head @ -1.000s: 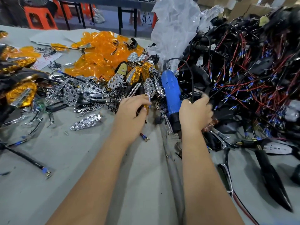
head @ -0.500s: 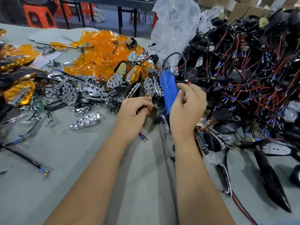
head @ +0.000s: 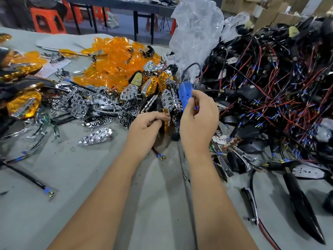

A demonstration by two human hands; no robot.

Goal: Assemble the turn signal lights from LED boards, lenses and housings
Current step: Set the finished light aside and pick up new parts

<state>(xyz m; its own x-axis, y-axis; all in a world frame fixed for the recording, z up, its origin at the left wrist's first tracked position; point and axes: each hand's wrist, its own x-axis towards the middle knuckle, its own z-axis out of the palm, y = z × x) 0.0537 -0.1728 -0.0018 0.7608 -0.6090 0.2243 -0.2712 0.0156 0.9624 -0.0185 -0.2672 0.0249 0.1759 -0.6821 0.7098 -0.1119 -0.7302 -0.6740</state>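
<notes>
My left hand (head: 146, 126) sits at the near edge of the parts heap, fingers curled around a small amber-lensed piece (head: 166, 121); only a sliver of its orange edge shows past the knuckles, so I can't tell whether it is a bare lens or a part-built light. A short lead with blue-sleeved terminals (head: 159, 156) trails out under the wrist onto the grey table cover (head: 90, 177).

My right hand (head: 199, 120) is raised just beside it, thumb and fingertips pinching thin red and black wires (head: 196, 107) close against the blue electric screwdriver (head: 184, 95). The screwdriver stands tilted among the parts, its black cable (head: 193, 66) looping up behind it.

Stock around the hands:
- Chrome reflector plates (head: 81, 105) spread left of centre, one lying alone (head: 95, 137) nearer to me.
- Loose orange lenses (head: 115, 64) heaped behind the reflectors.
- Finished amber lights (head: 23, 105) at the far left edge.
- Black housings with red and black wiring (head: 270, 87) piled high on the right, some spilling onto the cloth near my right forearm.
- One long black housing (head: 302, 201) lies apart at lower right.
- Crumpled clear plastic bag (head: 194, 33) rises behind the screwdriver.
- A black cable with a blue terminal (head: 46, 191) lies on the cloth at lower left.
</notes>
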